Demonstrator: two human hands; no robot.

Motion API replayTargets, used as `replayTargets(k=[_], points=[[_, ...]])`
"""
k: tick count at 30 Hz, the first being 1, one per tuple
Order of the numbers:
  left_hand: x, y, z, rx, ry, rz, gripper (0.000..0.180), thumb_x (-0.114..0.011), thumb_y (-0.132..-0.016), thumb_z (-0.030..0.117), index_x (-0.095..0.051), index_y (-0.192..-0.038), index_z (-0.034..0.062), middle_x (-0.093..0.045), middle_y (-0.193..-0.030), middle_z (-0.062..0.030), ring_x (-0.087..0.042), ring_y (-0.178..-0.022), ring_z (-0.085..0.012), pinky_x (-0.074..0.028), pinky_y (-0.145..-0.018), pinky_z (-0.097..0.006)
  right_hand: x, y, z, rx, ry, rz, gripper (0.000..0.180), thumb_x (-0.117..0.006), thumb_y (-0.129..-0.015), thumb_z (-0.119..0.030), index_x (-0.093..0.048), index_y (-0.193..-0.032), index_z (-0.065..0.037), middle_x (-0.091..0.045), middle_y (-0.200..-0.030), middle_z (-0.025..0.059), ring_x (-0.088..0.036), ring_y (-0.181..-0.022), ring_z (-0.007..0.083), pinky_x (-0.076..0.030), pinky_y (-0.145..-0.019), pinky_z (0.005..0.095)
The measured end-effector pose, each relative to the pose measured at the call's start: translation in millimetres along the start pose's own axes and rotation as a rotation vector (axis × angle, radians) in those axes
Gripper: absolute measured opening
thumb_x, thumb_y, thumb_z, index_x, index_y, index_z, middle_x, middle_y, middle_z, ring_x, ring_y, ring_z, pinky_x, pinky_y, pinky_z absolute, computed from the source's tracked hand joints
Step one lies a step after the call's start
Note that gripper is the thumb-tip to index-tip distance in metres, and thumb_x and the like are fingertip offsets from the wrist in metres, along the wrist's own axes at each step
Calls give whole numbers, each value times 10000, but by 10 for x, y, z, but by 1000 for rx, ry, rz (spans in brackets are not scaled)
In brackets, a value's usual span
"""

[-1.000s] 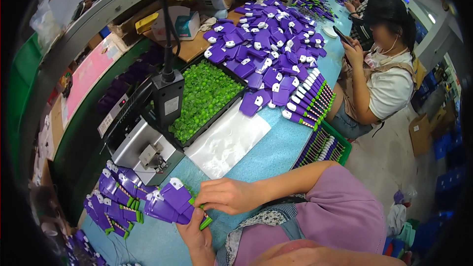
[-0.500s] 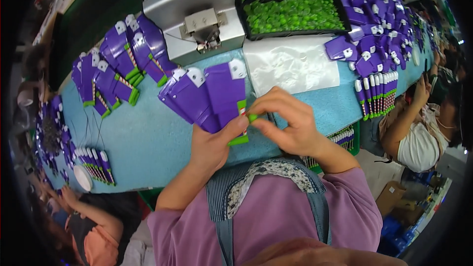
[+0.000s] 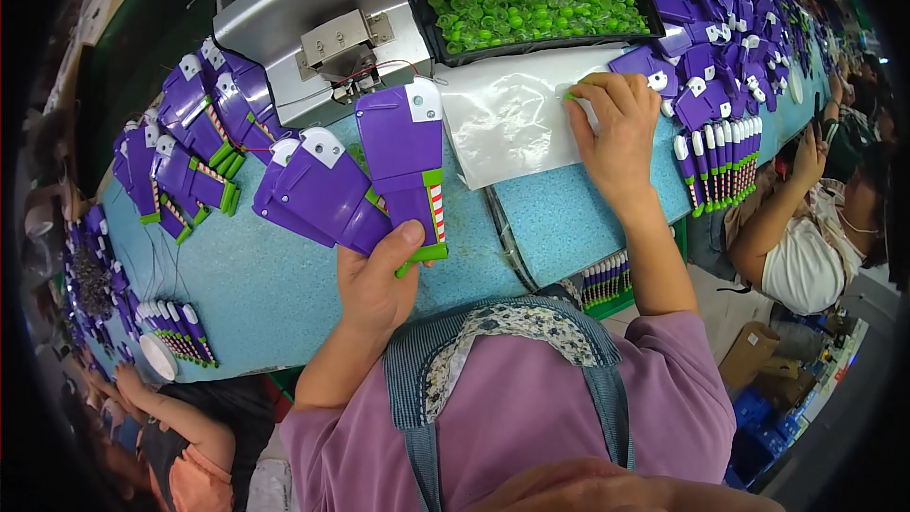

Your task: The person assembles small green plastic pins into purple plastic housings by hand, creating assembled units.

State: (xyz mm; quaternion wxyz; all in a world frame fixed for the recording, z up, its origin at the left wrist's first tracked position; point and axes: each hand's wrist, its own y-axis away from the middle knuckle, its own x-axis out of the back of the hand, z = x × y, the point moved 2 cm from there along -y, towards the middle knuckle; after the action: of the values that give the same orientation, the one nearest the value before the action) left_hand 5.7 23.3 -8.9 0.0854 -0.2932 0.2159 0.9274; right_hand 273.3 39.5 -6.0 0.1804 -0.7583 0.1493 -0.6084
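Note:
Fanned out in my left hand (image 3: pixel 379 275) are several purple plastic wing-shaped pieces (image 3: pixel 403 137) with white corners, green edges and red-and-white stripes. My thumb presses on the green lower end of the front one; the rest of those fingers are mostly hidden behind. My right hand (image 3: pixel 616 133) is over a clear plastic sheet (image 3: pixel 502 123), fingertips together. A speck of green shows at the fingertips, apparently a small green piece (image 3: pixel 570 96), largely covered by the fingers.
A black tray (image 3: pixel 654 14) of small green parts (image 3: pixel 540 0) stands behind the sheet. Left of it is a metal machine (image 3: pixel 327 33). Purple pieces heap at the right (image 3: pixel 706 38) and lie at the left (image 3: pixel 190 123). Other people sit on both sides.
My right hand has left the striped edge of the front purple piece and moved up and right over the sheet. My left hand has shifted slightly left with the pieces.

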Motion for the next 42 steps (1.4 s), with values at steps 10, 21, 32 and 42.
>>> replayTargets(k=[10,21,32,42], points=[[-100,29,-19,-255,-458,-58,326,-630,-855,-42,-529,-1165,-18,-625,-1000,-99,-636,-863,-189,-554,-752,-331,231,60,-527,-165,-1001,-94,167,-720,-748,-30,-665,-905,-14,-631,-953,87,-528,-923,202,-403,-843,305],[-166,93,60,-379,-539,-34,204,-684,-844,21,-610,-1031,-16,-656,-928,-67,-623,-809,-132,-512,-710,-267,173,111,-814,-32,-1111,-254,149,-737,-733,-48,-677,-868,-28,-641,-916,79,-541,-843,194,-426,-768,298],[143,33,263,-197,-138,-28,376,-596,-845,26,-487,-1201,-28,-627,-1059,-180,-618,-990,-294,-507,-837,-430,-61,4,-864,-162,-1008,-359,84,-645,-808,-6,-661,-890,-11,-652,-873,99,-632,-805,203,-490,-710,290],[981,96,848,-445,-355,477,142,-675,-836,36,-553,-907,19,-547,-780,-49,-554,-640,-142,-526,-566,-337,-284,-147,-1182,279,-806,-439,202,-669,-668,63,-630,-841,-32,-619,-849,89,-577,-797,278,-490,-703,363]])
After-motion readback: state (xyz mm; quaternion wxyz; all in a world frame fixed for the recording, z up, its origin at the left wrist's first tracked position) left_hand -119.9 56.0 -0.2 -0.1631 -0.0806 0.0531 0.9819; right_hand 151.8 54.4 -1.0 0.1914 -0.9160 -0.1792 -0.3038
